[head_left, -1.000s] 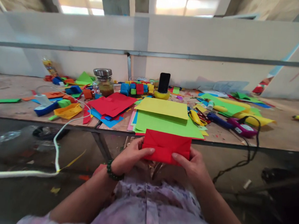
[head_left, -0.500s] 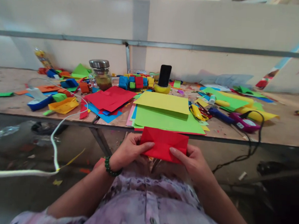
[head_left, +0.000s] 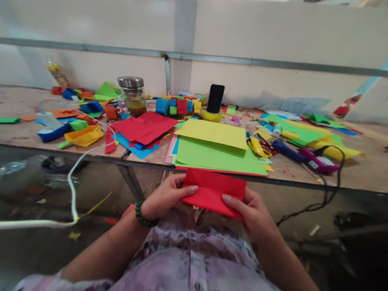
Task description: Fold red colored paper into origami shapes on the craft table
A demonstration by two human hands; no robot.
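A folded piece of red paper (head_left: 213,192) is held between both hands, just below the table's front edge. My left hand (head_left: 170,195) grips its left side, thumb on top and fingers behind. My right hand (head_left: 251,208) pinches the right side in the same way. The paper has a crease running across it, with its upper part tilted up. Beyond it on the table lie a yellow sheet (head_left: 214,134) and a light green sheet (head_left: 209,156), stacked over other coloured sheets.
Red sheets (head_left: 145,126) and a glass jar (head_left: 135,99) stand left of centre on the table (head_left: 2,134). A phone (head_left: 215,98) is upright behind the stack. Yellow scissors (head_left: 256,146) and a purple tool (head_left: 319,162) with a black cord lie right. A white cable (head_left: 71,185) hangs left.
The lower part of the red paper has tipped, so the crease shows more openly between its upper and lower parts. Both hands keep their hold, and the view has shifted slightly.
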